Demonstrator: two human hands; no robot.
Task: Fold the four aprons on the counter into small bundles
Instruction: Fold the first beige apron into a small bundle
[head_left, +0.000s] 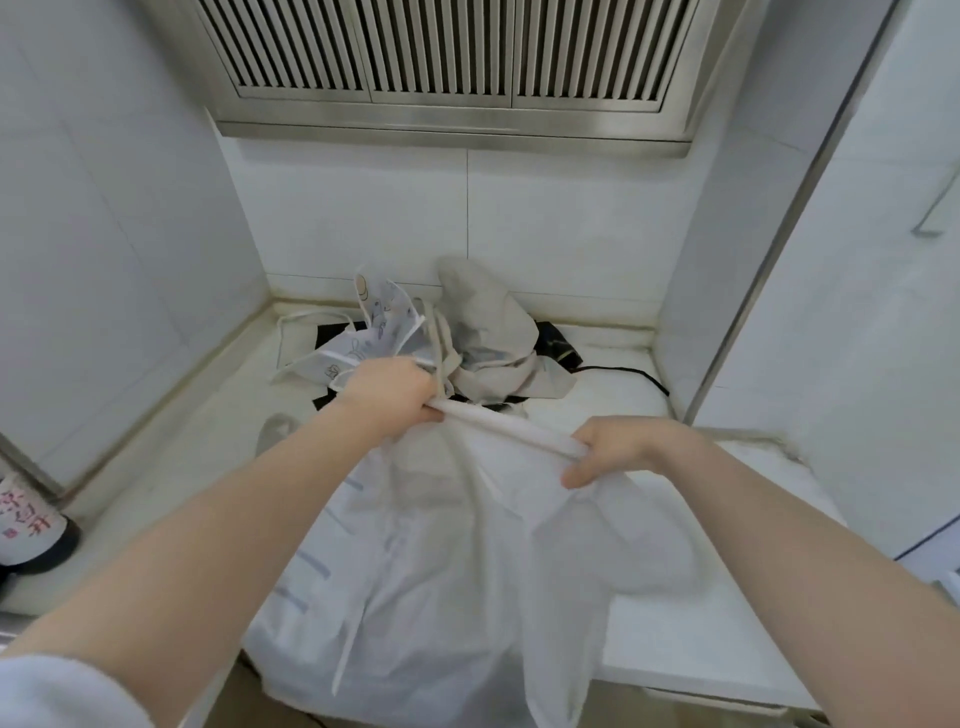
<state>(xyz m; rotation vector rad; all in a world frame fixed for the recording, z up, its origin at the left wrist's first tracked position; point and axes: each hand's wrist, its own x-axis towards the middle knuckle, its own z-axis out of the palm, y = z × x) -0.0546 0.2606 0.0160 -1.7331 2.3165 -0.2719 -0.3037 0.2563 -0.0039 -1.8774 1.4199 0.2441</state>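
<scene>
A white apron (441, 561) with faint blue marks hangs between my hands and drapes down over the counter's front edge. My left hand (387, 392) grips one end of its top hem, my right hand (618, 449) grips the other end, and the hem is stretched taut between them. Behind my hands lies a heap of other aprons: a white one with printed drawings (363, 338) on the left and a beige one (488, 322) on the right, both crumpled, with loose ties trailing.
The white counter (675, 639) sits in a tiled alcove under a metal range hood (447, 78). A black cooktop (558, 345) shows under the heap, with a black cable (623, 371) running right. A dark bottle with a pink label (31, 525) stands at the far left.
</scene>
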